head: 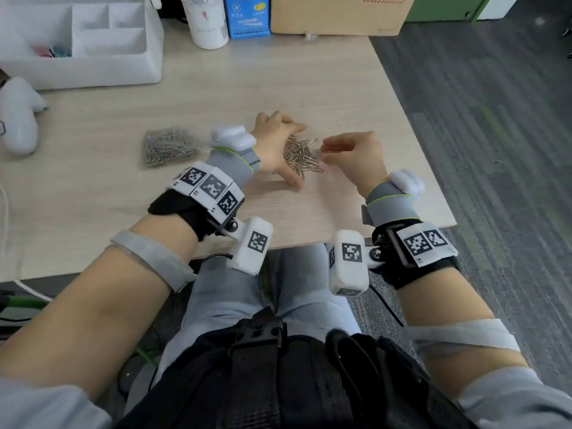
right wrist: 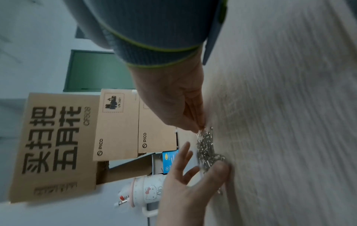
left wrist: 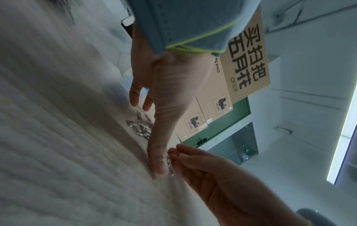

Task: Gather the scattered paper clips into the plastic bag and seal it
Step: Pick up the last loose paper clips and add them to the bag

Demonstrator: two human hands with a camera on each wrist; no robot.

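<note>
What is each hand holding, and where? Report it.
Right hand fingers pinch a paper clip by one end; left hand holds nothing, open beside the pile.

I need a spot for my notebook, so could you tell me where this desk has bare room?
The desk is bare between the cardboard box and the hands, and along the near edge below the bag of clips. It is crowded in the middle, where the left hand and right hand flank the loose clips, and at the far left by the organizer.

Cardboard boxes (right wrist: 115,125): "PICO", "UN 3481"; larger box (right wrist: 56,146): "CF508", Chinese characters.
</note>
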